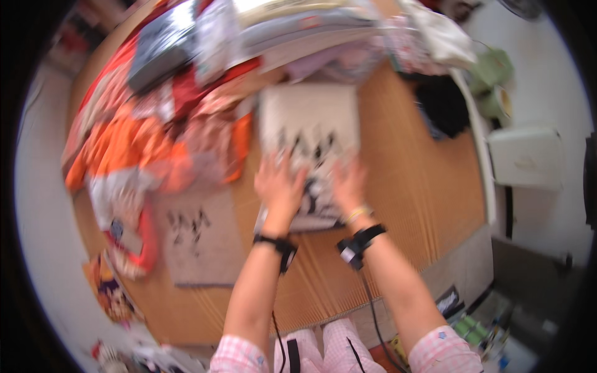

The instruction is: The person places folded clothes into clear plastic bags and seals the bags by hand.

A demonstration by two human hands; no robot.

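Observation:
A beige folded cloth item with black printed figures lies before me on a tan mat. My left hand rests on its left side, palm down with fingers spread. On the right side of the same cloth lies my right hand, also flat and spread. Neither hand grips anything, though motion blurs both. Another beige cloth item with a similar black print lies to the left. Part of the near cloth is covered by my hands.
Orange garments and a dark plastic-wrapped package crowd the far left. Folded textiles are stacked at the far edge. A black cloth bundle lies right, near a pale stool. Cables hang from both wrist straps.

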